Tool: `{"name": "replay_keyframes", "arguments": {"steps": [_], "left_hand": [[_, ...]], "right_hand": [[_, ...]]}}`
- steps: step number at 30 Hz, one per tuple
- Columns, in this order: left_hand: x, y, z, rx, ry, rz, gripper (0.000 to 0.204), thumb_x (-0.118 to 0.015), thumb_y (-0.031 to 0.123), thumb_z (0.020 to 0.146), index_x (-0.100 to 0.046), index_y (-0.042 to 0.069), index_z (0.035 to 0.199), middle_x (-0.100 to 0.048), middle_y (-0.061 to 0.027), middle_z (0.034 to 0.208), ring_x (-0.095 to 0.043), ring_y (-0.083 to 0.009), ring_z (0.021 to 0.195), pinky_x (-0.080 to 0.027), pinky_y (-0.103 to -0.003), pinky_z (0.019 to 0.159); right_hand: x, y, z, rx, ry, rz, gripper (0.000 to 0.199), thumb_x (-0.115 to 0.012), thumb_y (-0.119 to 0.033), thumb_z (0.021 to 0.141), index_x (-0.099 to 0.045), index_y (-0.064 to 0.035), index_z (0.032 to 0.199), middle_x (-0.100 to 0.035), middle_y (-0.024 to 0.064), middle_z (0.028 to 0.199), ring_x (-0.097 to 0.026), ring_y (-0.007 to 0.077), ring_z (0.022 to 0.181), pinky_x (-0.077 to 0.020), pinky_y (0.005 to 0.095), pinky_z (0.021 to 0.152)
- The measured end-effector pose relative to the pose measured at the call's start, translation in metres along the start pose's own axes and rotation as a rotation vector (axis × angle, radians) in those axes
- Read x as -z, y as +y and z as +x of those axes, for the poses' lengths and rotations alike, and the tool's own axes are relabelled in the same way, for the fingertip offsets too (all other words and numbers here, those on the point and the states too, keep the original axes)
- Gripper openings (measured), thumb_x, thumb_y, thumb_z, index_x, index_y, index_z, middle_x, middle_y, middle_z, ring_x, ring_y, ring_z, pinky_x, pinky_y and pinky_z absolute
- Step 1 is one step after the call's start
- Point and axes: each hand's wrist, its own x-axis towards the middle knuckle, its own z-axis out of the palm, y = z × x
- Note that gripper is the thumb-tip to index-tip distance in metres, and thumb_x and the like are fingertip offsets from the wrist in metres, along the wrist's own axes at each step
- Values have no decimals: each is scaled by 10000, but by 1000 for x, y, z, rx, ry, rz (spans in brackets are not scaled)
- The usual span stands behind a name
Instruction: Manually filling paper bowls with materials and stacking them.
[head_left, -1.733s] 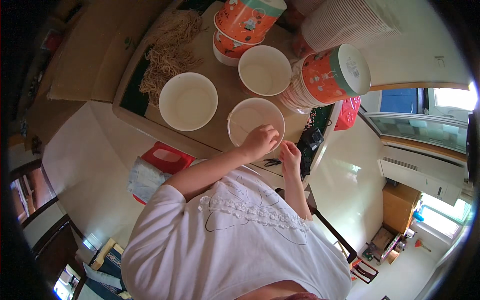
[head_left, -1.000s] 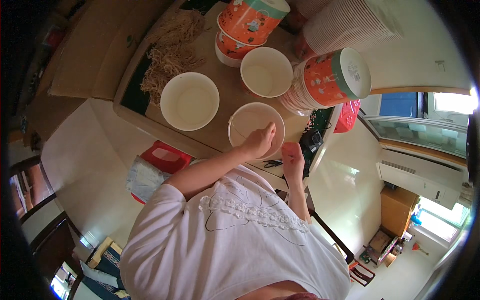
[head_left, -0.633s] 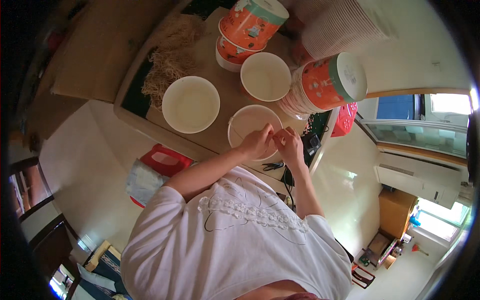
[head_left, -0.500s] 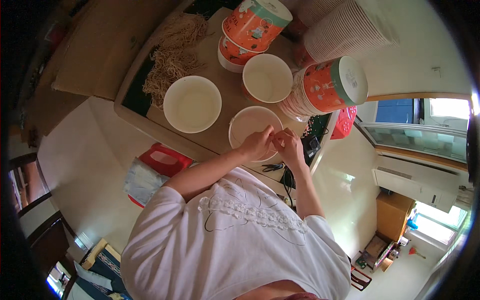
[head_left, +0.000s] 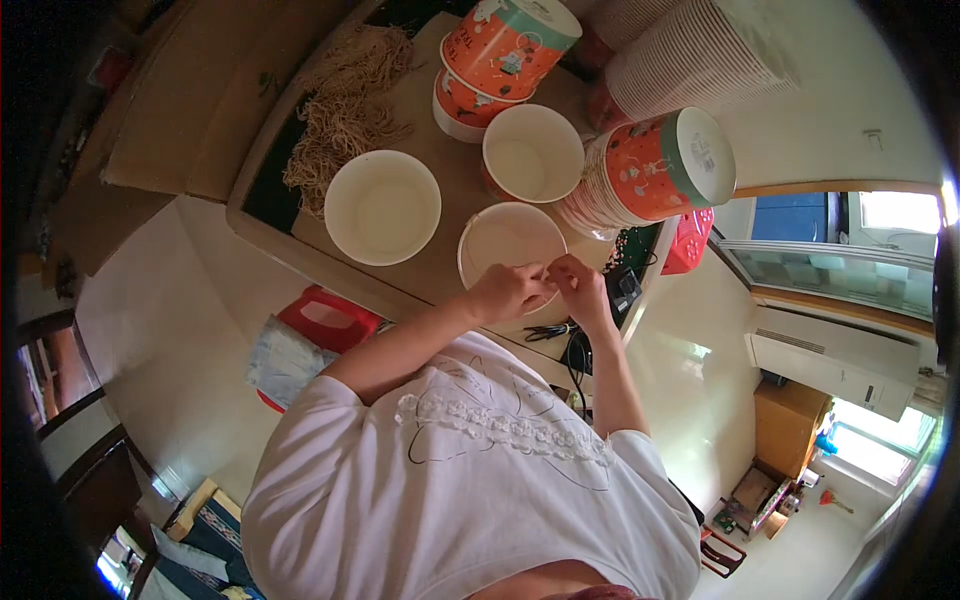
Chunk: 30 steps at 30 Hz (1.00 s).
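Note:
My left hand [head_left: 508, 293] and my right hand [head_left: 580, 286] meet over the near right rim of a white-lined paper bucket [head_left: 503, 236]. Both have their fingertips pinched close together. What lies between the fingers, if anything, is too small to make out. Left of this bucket stands another paper bucket [head_left: 383, 207], its inside white. A third open bucket [head_left: 533, 155], orange outside, sits just beyond the near one. At the table's far left lies a tangled heap of tan twine [head_left: 350, 120].
Orange-and-green buckets [head_left: 510, 50] stand upside down at the back. A nested stack of buckets [head_left: 650, 165] leans at the right, with taller wrapped stacks [head_left: 690, 60] behind. Black cables and pliers-like handles [head_left: 550, 330] lie by the near edge. A red stool [head_left: 330, 318] stands below the table's left side.
Both hands have come slightly nearer to me and down along the bucket's near rim, still pinched together. The near bucket has shifted or tipped slightly; the other things look the same.

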Motion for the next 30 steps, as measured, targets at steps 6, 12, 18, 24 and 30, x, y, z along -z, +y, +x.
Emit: {"name": "replay_keyframes", "arguments": {"steps": [6,12,18,24,30], "left_hand": [[2,-6,-1,147,-111,-149,134,-642,182,770,-566,84,822,-579,-79,683,-604,-284,638,-468,-391,555],[6,-18,-6,126,-263,-238,81,-661,189,732,-634,113,738,-598,-61,689,-603,-254,609,-479,-377,557],[4,-9,-6,-74,-151,239,107,-649,237,763,-672,169,843,-539,-35,681,-603,-223,590,-504,-376,526],[-16,-12,-7,-59,-46,347,107,-643,223,781,-646,147,857,-526,-55,725,-583,-218,551,-502,-344,501],[-24,-28,-7,360,-51,-485,58,-626,116,823,-637,61,840,-583,-34,711,-569,-145,547,-458,-255,506]], "right_hand": [[3,-2,0,16,-33,52,68,-561,-47,852,-599,-6,891,-660,108,763,-669,198,722,-500,288,619],[3,-1,2,-36,-69,104,84,-554,-60,870,-595,7,901,-664,107,755,-672,178,741,-501,280,626],[4,0,1,-21,-79,55,90,-560,-55,845,-612,-3,899,-659,105,754,-656,180,703,-495,293,620],[-2,4,-10,21,-52,21,82,-568,-30,812,-625,-23,871,-631,93,777,-593,163,667,-475,296,602],[-16,-3,-22,8,58,110,64,-589,-50,836,-629,-20,877,-615,77,771,-560,145,650,-456,265,594]]}}
